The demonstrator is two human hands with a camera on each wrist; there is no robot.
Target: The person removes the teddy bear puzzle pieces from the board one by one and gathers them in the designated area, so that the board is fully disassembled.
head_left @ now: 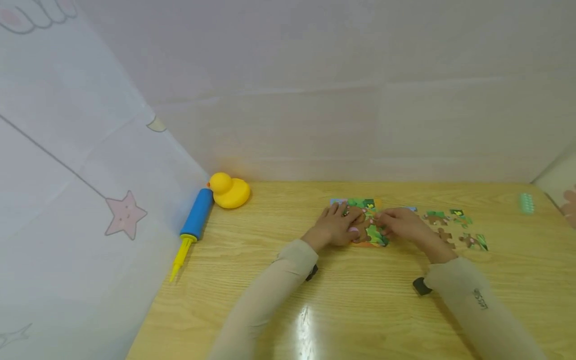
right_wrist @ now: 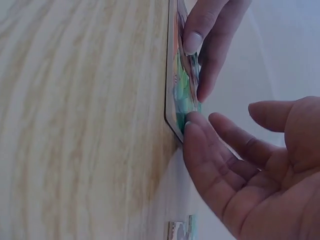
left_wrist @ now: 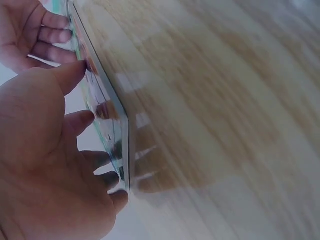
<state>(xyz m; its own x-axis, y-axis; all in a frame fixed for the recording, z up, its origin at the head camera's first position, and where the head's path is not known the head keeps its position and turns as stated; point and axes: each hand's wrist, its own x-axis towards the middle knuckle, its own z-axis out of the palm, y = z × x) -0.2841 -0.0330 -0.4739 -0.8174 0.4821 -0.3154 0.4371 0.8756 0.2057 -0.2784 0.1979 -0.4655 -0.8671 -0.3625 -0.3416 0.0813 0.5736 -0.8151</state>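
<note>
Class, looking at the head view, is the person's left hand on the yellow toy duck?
No, the left hand rests on the flat, multicoloured jigsaw puzzle.

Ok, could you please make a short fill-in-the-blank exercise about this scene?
1. The duck is coloured ____.
2. The pump has a yellow nozzle and a ____ barrel.
3. In the head view, the loose pieces lie to the ____ of the puzzle.
4. There, the duck is to the ____ of both the left hand and the right hand.

Missing words: yellow; blue; right; left.

colourful jigsaw, flat, perhaps incomplete, pieces beside
</note>
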